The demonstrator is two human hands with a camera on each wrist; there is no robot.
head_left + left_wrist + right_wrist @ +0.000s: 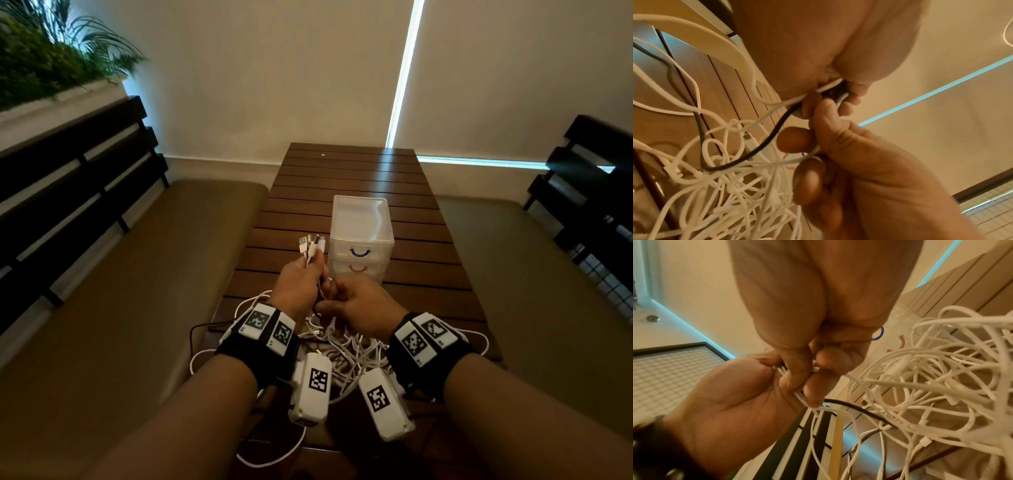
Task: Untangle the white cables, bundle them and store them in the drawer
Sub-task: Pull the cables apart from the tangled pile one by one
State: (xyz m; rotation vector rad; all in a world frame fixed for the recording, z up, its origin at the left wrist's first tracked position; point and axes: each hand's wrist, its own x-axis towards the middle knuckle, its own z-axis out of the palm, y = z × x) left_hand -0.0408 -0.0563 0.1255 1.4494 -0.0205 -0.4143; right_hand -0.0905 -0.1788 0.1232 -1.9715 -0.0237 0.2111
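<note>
A tangle of white cables [346,342] lies on the near end of the wooden table [346,178], with one black cable [764,146] running through it. My left hand [313,270] grips a bunch of cable ends upright, their connectors [310,245] sticking out above the fist. Just below it, my right hand [334,298] pinches the same strands. In the right wrist view, the right hand [818,366] meets the left hand [748,394] over the tangle [931,386]. A translucent drawer unit [361,219] stands behind the hands, both drawers closed.
The drawer unit has a blue handle [359,253] above a red handle [358,269]. Cushioned benches [137,274] with dark slatted backs flank the table. Some cable loops [270,455] hang over the table's near edge. Plants [41,61] stand at the upper left.
</note>
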